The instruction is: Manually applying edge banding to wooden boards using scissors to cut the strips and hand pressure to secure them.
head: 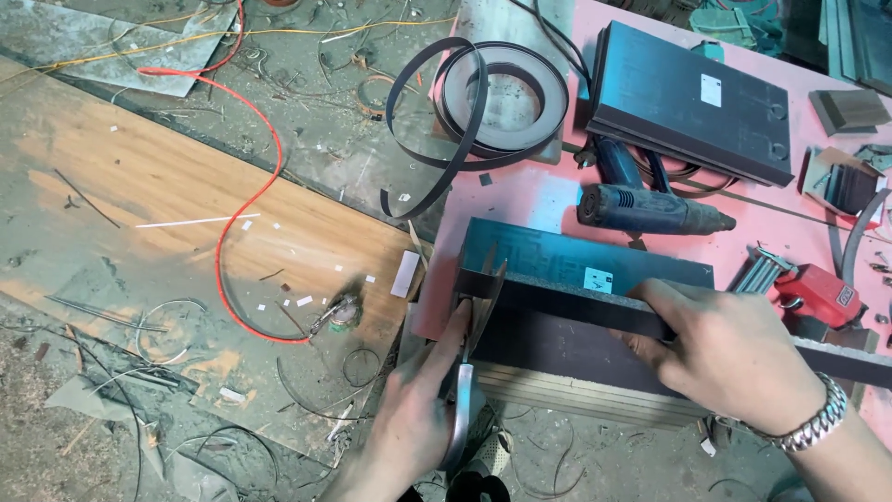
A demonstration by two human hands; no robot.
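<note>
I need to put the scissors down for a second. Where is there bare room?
Pink bench top is bare between the banding roll and heat gun. The wooden board left of the red cable is open too. By the red tool at right it is crowded.

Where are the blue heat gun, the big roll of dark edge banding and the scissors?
blue heat gun (pixel 650 210): head view, middle of its barrel.
roll of dark edge banding (pixel 550 93): head view, right side of the coil.
scissors (pixel 483 307): head view, blades at the panel's end, in the left hand (pixel 418 418).
</note>
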